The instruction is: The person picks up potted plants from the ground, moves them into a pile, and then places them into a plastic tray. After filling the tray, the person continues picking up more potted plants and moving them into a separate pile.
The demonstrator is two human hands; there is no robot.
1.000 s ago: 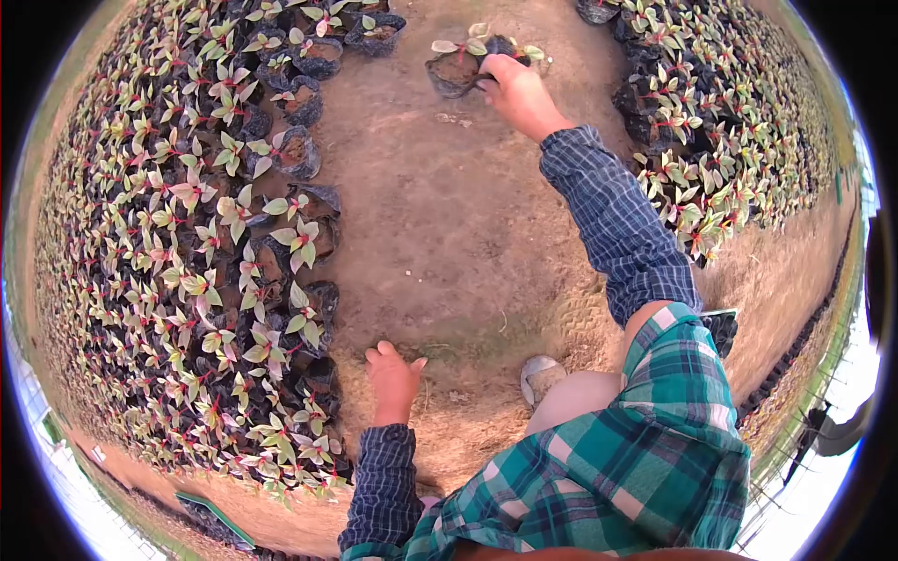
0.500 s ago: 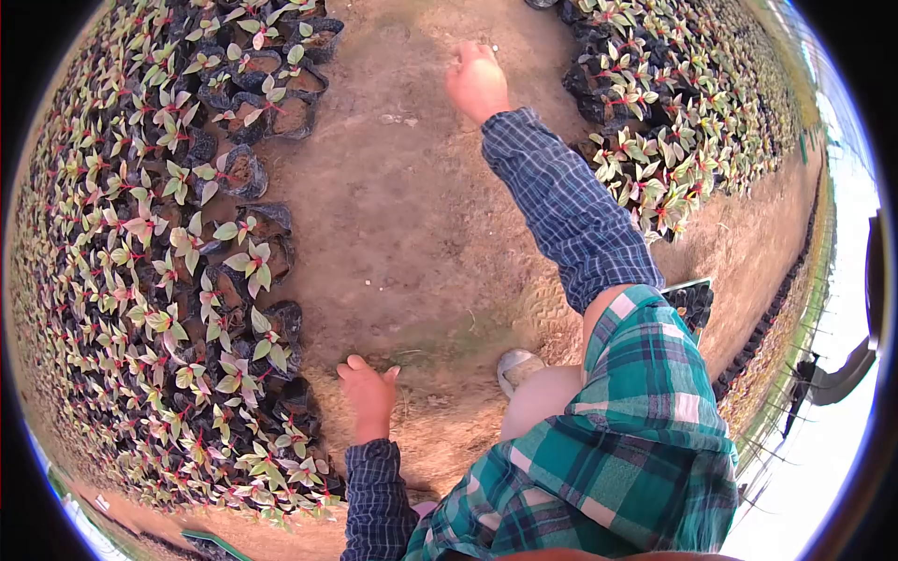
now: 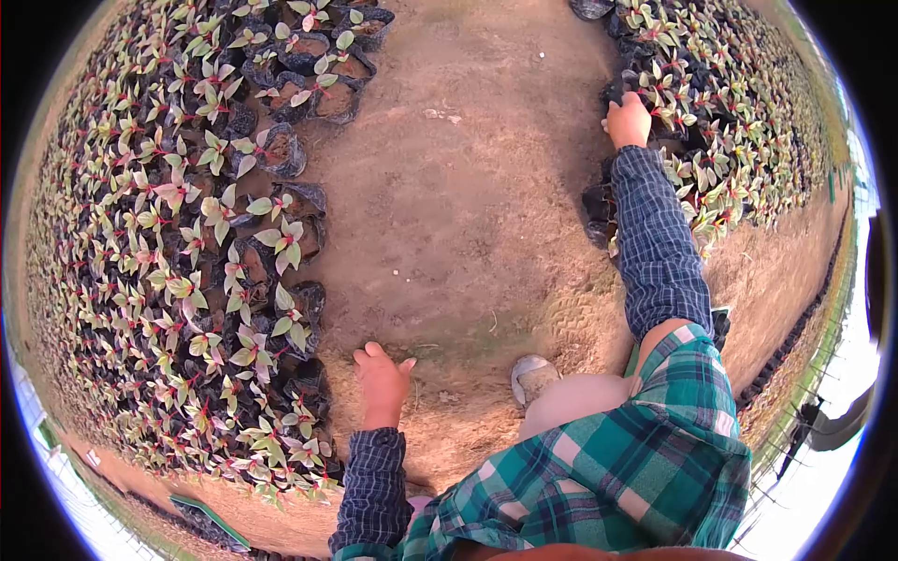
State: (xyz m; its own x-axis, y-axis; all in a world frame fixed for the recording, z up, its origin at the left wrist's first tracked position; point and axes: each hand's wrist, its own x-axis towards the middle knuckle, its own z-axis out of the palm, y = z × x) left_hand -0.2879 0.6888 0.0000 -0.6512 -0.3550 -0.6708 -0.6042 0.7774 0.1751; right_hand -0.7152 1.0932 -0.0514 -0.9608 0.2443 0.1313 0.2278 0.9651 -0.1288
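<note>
My right hand [image 3: 629,122] is at the inner edge of the right-hand bed, its fingers closed on the rim of a black plastic seedling bag [image 3: 614,92]. Leafy seedlings [image 3: 669,79] with reddish stems stand just beyond it, and the fingertips are partly hidden. Over the bare soil path, my left hand [image 3: 382,383] hangs with thumb and fingers apart, holding nothing. Closest to it are black seedling bags [image 3: 307,304] along the edge of the left bed.
Dense rows of bagged seedlings [image 3: 178,280] fill the left side. A soil path [image 3: 449,215] runs between the beds. A shoe [image 3: 533,374] is planted on it. Behind my right arm a dark, green-edged tray [image 3: 720,325] partly shows.
My right hand has moved from above the path rightward to the bags of the right bed. My left hand stays low over the path, nearly unchanged. The view has shifted slightly.
</note>
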